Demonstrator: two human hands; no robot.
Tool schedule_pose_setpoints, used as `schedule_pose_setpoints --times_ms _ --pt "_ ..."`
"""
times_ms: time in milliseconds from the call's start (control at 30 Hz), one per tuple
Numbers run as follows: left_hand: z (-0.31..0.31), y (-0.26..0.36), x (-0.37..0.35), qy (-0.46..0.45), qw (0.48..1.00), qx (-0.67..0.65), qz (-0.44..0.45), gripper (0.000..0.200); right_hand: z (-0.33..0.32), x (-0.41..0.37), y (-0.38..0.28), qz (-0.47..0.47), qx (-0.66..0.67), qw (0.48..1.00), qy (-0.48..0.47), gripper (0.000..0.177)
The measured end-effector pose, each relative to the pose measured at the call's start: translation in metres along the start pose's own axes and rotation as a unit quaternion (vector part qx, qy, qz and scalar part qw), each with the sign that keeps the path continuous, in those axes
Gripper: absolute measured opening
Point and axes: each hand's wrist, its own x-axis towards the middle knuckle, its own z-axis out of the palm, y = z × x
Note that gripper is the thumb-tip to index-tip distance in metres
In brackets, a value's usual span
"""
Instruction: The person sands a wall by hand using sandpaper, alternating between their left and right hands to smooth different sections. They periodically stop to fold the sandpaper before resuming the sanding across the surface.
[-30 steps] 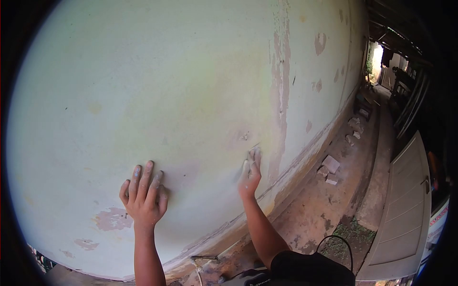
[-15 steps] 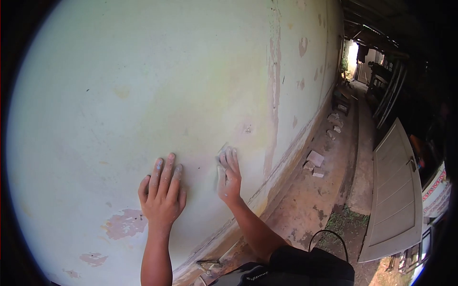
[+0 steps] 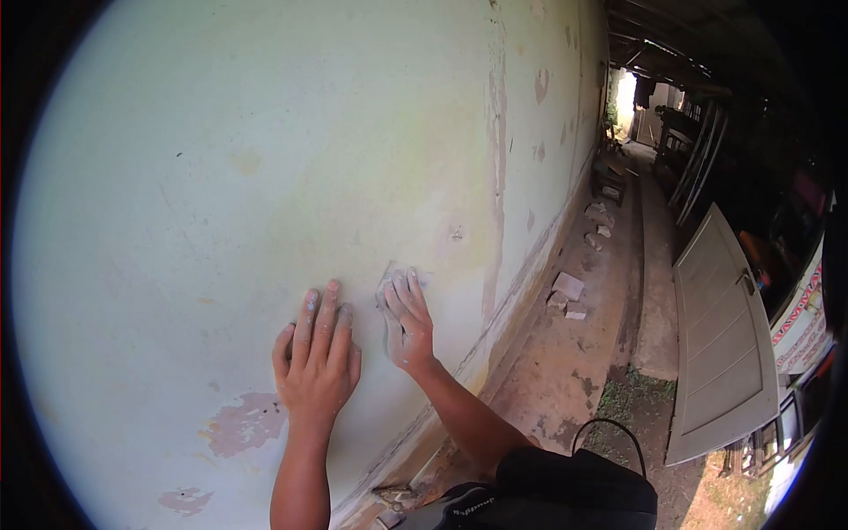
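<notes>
A pale green wall (image 3: 265, 115) with worn paint fills the left and middle of the view. My left hand (image 3: 316, 367) lies flat on it with fingers spread, holding nothing; whitish smears mark its fingertips. To its right, my right hand (image 3: 408, 320) presses a thin grey piece of sandpaper (image 3: 395, 268) against the wall. The sheet's upper edge shows past the fingers, and the rest is hidden under the hand. Just above and right of that hand is a small chipped hole (image 3: 456, 233). A bare patch (image 3: 246, 426) of peeled paint lies left of my left wrist.
A narrow concrete floor (image 3: 548, 371) runs along the wall's foot, with broken white chunks (image 3: 568, 286) on it. A light-coloured door panel (image 3: 724, 344) leans at the right. A black cable loop (image 3: 609, 426) curves near my dark clothing.
My right hand has slid left along the wall with the sandpaper, and more of the sheet shows. My left hand stays on nearly the same spot while the view has shifted slightly.
</notes>
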Motion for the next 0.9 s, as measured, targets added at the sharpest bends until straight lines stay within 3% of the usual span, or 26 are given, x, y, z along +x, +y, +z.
schedule_pose_setpoints --times_ms 133,200,300,400,533,567,633,733,867,900 --pt "0.001 -0.001 -0.001 0.009 1.0 -0.011 -0.001 0.028 -0.02 0.021 0.051 0.097 -0.018 0.992 0.074 0.038" --pt "0.0 -0.001 -0.002 0.007 1.0 -0.018 0.002 0.027 -0.029 0.027 0.064 0.214 0.04 0.969 0.114 0.039" --pt "0.0 -0.001 -0.001 0.011 1.0 -0.026 0.003 0.026 -0.021 0.021 0.036 0.196 0.033 0.977 0.073 0.04" --pt "-0.001 -0.001 -0.001 0.011 0.999 -0.031 0.002 0.025 -0.008 0.009 -0.031 0.078 0.012 0.997 0.011 0.042" --pt "0.001 -0.001 -0.001 0.009 0.999 -0.03 0.005 0.025 -0.01 0.0 -0.027 -0.003 -0.024 1.0 -0.02 0.041" --pt "0.001 -0.001 -0.001 0.009 0.999 -0.032 0.007 0.024 -0.009 0.005 -0.012 -0.002 -0.022 1.0 -0.019 0.041" --pt "0.0 -0.003 -0.002 0.003 1.0 -0.031 0.007 0.024 -0.008 0.016 0.016 0.117 -0.072 0.987 0.084 0.042" --pt "-0.002 -0.003 -0.006 0.008 0.999 -0.045 0.006 0.021 -0.018 0.027 0.041 0.186 -0.083 0.974 0.097 0.043" --pt "0.003 -0.003 -0.004 0.025 0.999 -0.046 0.003 0.017 0.004 0.01 -0.038 0.153 -0.067 0.983 0.078 0.044" --pt "0.004 -0.003 -0.004 0.029 0.998 -0.046 0.003 0.017 0.006 -0.002 -0.054 0.096 -0.043 0.993 0.047 0.044"
